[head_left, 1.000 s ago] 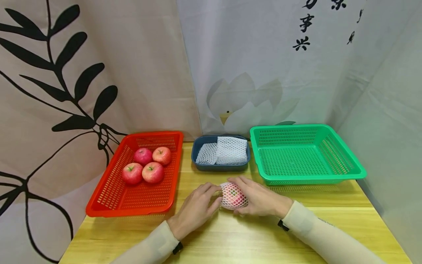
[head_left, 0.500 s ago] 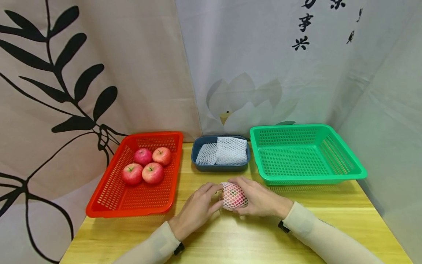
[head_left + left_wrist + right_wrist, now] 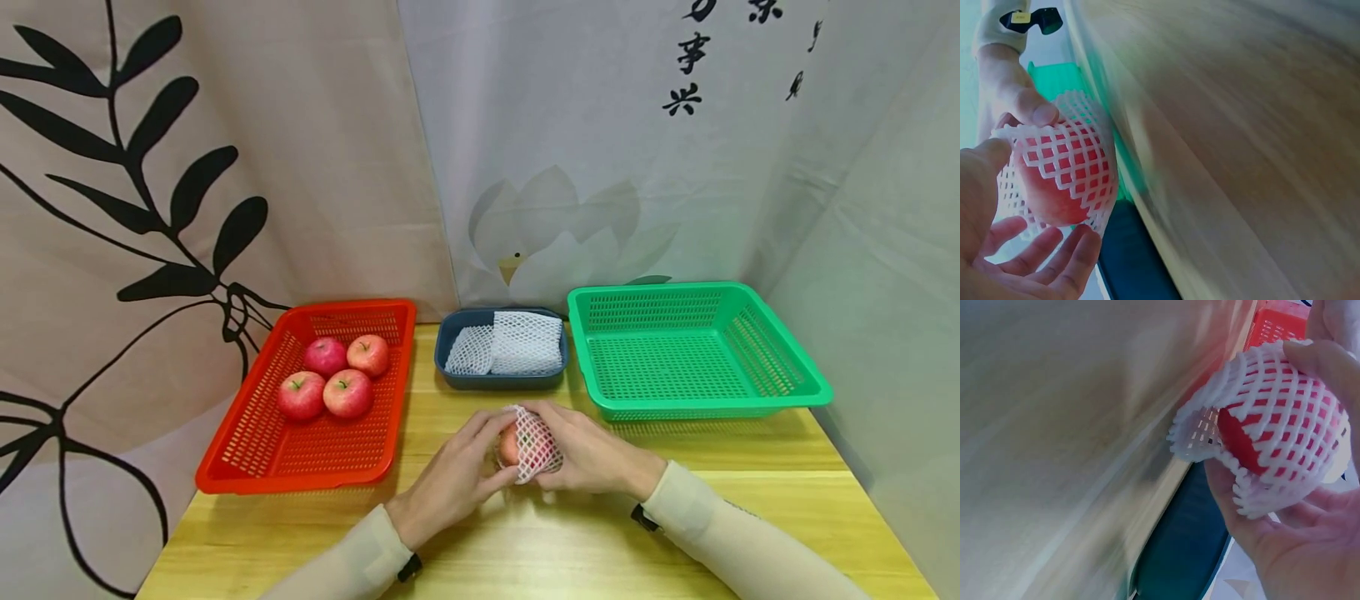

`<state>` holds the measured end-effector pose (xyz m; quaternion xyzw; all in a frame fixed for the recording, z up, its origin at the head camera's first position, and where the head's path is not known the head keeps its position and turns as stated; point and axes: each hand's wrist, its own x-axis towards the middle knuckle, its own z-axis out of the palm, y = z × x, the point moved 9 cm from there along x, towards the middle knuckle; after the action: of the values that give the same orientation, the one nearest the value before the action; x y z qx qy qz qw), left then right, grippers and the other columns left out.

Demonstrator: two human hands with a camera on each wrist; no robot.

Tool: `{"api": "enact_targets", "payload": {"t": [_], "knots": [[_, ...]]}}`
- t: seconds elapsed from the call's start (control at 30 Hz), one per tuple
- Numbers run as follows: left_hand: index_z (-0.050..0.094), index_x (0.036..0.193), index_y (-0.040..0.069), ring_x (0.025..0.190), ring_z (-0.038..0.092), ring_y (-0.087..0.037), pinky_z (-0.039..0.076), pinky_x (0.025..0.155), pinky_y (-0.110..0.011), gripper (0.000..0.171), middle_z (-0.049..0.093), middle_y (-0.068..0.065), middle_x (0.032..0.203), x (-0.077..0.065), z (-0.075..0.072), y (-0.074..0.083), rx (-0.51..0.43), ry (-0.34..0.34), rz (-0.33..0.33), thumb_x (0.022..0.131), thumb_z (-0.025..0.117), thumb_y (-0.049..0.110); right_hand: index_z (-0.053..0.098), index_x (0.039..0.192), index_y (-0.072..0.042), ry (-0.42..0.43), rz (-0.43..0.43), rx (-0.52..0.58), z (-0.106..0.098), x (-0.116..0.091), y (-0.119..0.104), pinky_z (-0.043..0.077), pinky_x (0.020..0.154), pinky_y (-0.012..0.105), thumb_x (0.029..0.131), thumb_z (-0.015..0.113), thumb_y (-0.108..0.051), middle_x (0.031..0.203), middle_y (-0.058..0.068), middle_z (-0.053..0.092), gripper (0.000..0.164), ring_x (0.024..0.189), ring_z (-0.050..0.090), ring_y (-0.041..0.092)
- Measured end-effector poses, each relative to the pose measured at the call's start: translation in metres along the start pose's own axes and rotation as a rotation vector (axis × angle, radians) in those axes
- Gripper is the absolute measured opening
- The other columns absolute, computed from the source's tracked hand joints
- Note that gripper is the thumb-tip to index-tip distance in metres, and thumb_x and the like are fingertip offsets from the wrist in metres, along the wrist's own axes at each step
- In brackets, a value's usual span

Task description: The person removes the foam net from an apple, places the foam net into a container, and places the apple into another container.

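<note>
Between my hands, over the middle of the table, is a red apple (image 3: 509,448) partly covered by a white foam fruit net (image 3: 536,443). My right hand (image 3: 596,450) grips the netted apple from the right, its thumb on the mesh in the right wrist view. From the other side, my left hand (image 3: 448,471) holds the net's open edge with thumb and fingertips. A bare patch of apple (image 3: 1054,200) shows inside that edge in the left wrist view. At the opposite end, the net (image 3: 1285,425) gapes loosely past the fruit.
A red basket (image 3: 300,479) with several apples (image 3: 348,393) stands on the left. Behind my hands, a dark blue tray (image 3: 502,382) contains folded foam nets (image 3: 527,343). On the right is a green basket (image 3: 660,367). Printed cloth (image 3: 337,167) hangs behind the table.
My left hand has moved slightly right and pulled the net's edge, which now stands open. Bare apple shows on the left where mesh covered it before. The right hand keeps its grip.
</note>
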<state>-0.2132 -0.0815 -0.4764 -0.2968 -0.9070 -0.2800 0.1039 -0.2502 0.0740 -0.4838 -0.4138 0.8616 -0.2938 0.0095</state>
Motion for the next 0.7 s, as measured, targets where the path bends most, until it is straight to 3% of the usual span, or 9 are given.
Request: {"api": "enact_targets", "payload": {"t": [0.3,0.7], "knots": [[0.052,0.172,0.016,0.147,0.071,-0.026,0.062,0.122,-0.045,0.085,0.058,-0.012,0.169,0.002,0.002,0.003,-0.036,-0.034,0.011,0.1,0.096,0.029,0.037,0.176,-0.003,0.03,-0.008,0.042,-0.004,0.001,-0.004,0.069,0.106,0.035,0.077,0.105,-0.017,0.159,0.02,0.069,0.121,0.13,0.077,0.025],[0.055,0.169,0.015,0.147,0.07,-0.026,0.063,0.122,-0.045,0.077,0.058,-0.012,0.169,0.009,-0.001,0.009,-0.052,-0.03,0.033,0.102,0.092,0.018,0.034,0.178,-0.003,0.118,-0.078,0.034,-0.016,0.001,-0.01,0.071,0.105,0.036,0.076,0.109,-0.015,0.156,0.02,0.071,0.127,0.129,0.08,0.029]]}}
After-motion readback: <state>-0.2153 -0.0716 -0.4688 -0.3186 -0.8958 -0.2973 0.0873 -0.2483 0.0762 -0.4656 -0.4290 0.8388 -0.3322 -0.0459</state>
